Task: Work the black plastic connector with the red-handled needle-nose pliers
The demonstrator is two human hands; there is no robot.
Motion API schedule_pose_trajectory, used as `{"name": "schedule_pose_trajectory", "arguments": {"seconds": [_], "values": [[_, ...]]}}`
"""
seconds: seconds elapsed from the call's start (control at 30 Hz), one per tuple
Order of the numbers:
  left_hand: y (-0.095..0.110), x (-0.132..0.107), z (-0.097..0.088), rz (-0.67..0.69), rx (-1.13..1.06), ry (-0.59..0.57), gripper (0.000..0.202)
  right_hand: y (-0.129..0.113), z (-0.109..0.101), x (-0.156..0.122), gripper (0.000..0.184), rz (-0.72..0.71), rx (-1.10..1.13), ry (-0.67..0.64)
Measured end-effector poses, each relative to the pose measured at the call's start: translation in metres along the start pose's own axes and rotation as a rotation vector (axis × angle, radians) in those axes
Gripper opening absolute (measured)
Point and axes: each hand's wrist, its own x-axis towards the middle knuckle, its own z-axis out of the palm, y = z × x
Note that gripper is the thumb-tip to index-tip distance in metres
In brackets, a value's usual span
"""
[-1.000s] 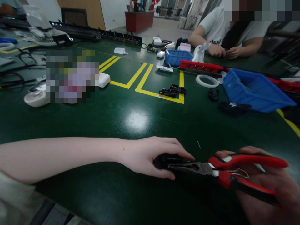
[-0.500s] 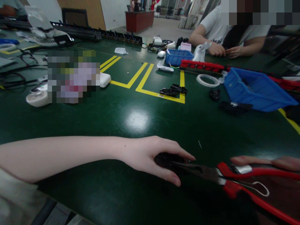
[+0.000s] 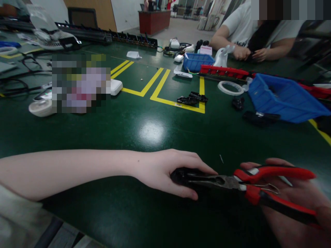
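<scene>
My left hand (image 3: 173,172) rests low over the green table, thumb and fingers closed round a small black plastic part (image 3: 179,176). In my right hand (image 3: 297,196) lies a pair of long-nose pliers (image 3: 253,187) with red and black handles, its palm turned up beneath them. The pliers' jaws reach left to the black part between my left thumb and fingers; whether they grip it I cannot tell. A thin pin-like piece (image 3: 221,158) lies on the table just beyond the jaws.
Several black parts (image 3: 191,99) lie by the yellow tape lines. To the right are a blue bin (image 3: 287,100), a white tape roll (image 3: 230,88) and another black piece (image 3: 261,117). Behind a red strip (image 3: 224,71) sits a co-worker (image 3: 258,38). A white box (image 3: 116,87) is at left.
My right hand and the pliers' handles have come further into view, with the handles swung upward and more of the palm showing. My left hand has barely moved.
</scene>
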Motion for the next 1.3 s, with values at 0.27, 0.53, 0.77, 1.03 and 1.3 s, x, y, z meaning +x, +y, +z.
{"name": "schedule_pose_trajectory", "arguments": {"seconds": [0.27, 0.53, 0.77, 1.03, 1.3], "values": [[0.001, 0.001, 0.001, 0.01, 0.016, 0.018, 0.05, -0.013, 0.023, -0.003, 0.067, 0.175, 0.034, 0.157], [0.001, 0.001, 0.001, 0.016, 0.006, 0.02, 0.049, -0.01, 0.019, -0.003, 0.064, 0.183, 0.043, 0.104], [0.001, 0.001, 0.001, 0.036, 0.012, 0.007, 0.052, -0.009, 0.022, -0.01, 0.048, 0.144, 0.083, -0.009], [0.001, 0.001, 0.001, 0.029, -0.002, -0.014, 0.053, -0.007, 0.015, -0.004, 0.053, 0.166, 0.011, 0.14], [0.0, 0.0, 0.001, 0.025, -0.05, -0.01, 0.048, 0.001, -0.001, -0.005, 0.066, 0.024, 0.008, 0.005]]}}
